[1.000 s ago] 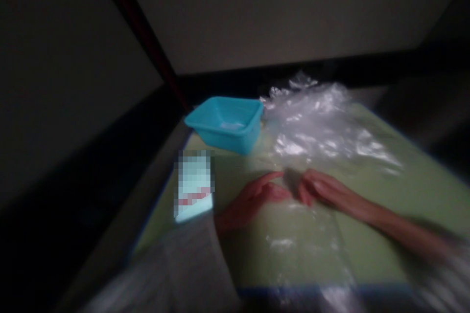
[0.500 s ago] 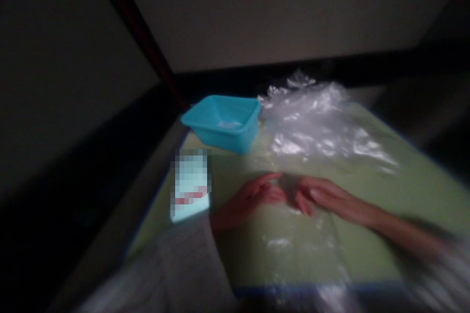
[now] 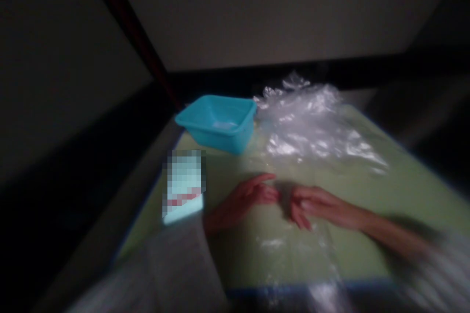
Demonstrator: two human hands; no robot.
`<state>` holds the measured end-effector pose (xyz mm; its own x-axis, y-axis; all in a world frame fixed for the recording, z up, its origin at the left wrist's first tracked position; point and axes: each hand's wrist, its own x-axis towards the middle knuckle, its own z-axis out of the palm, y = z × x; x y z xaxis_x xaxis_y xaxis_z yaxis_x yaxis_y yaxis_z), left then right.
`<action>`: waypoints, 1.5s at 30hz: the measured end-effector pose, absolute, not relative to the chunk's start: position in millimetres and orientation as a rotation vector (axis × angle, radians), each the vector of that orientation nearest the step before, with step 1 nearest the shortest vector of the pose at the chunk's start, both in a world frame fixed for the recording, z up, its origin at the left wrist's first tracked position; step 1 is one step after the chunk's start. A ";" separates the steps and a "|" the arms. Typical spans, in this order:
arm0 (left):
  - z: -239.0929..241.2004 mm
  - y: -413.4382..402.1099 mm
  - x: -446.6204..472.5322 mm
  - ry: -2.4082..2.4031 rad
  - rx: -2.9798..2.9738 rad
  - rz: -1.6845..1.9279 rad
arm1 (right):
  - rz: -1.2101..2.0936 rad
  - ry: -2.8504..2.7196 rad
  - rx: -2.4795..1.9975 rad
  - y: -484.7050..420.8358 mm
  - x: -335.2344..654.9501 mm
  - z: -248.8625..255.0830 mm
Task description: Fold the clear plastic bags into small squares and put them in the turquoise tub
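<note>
Film (image 3: 272, 243), clear and shiny, lies on the green tabletop (image 3: 382, 195) just on the near side of both hands, running toward the near blue edge. Left hand (image 3: 251, 195) has its index finger stretched out and the others curled; right hand (image 3: 312, 204) bends its fingers downward, a small gap between the two. Whether either grip pinches the film, I cannot tell through the blur. Beyond them sits a crumpled plastic heap (image 3: 312, 120), beside a blue basin (image 3: 216, 138).

A clear, glossy length of thin plastic film (image 3: 273, 243) lay flat before me across the yellow-green, blue-edged table (image 3: 362, 259), lightly creased, streaked with reflections, its near end reaching over the edge closest to me.
</note>
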<state>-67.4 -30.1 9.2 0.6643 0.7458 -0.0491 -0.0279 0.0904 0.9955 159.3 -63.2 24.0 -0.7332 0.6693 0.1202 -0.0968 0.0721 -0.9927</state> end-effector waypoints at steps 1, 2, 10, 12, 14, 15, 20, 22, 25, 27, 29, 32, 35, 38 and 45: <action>9.7 -30.3 -67.1 0.660 1.365 0.640 | 1.731 -1.787 -0.572 -63.2 159.5 23.3; 10.3 -30.4 -66.8 0.660 1.355 0.639 | 1.747 -1.794 -0.574 -63.1 160.0 22.8; 13.4 -27.8 -68.0 0.628 1.256 0.644 | 1.821 -1.735 -0.539 -64.8 164.9 21.5; 11.7 -27.0 -68.2 0.608 1.242 0.648 | 1.841 -1.731 -0.546 -66.6 163.9 21.4; 9.7 -26.5 -68.0 0.600 1.238 0.647 | 1.838 -1.703 -0.543 -68.8 163.1 22.6; 8.7 -26.3 -67.8 0.598 1.238 0.643 | 1.845 -1.699 -0.540 -70.0 162.8 23.6; 6.9 -26.6 -68.0 0.587 1.264 0.637 | 1.979 -1.715 -0.550 -76.9 159.5 26.9; 8.0 -27.2 -68.7 0.588 1.279 0.635 | 2.039 -1.668 -0.521 -79.9 157.9 26.0; 10.6 -27.9 -69.3 0.584 1.284 0.629 | 2.103 -1.614 -0.476 -83.8 156.1 22.7; 12.3 -28.2 -69.2 0.587 1.288 0.628 | 2.131 -1.588 -0.462 -85.6 155.2 19.6; 13.8 -28.3 -68.9 0.594 1.292 0.618 | 2.179 -1.595 -0.470 -86.4 154.5 17.1; 15.3 -28.7 -68.6 0.588 1.283 0.613 | 2.127 -1.712 -0.523 -85.7 155.0 20.2; 16.3 -28.5 -69.3 0.577 1.238 0.613 | 1.817 -2.018 -0.522 -85.1 159.9 37.2; 15.9 -25.5 -71.6 0.531 1.159 0.641 | 1.449 -2.295 -0.515 -88.8 168.0 58.9; 12.3 -16.5 -78.7 0.497 1.093 0.766 | 0.898 -2.794 -0.420 -108.2 182.5 61.3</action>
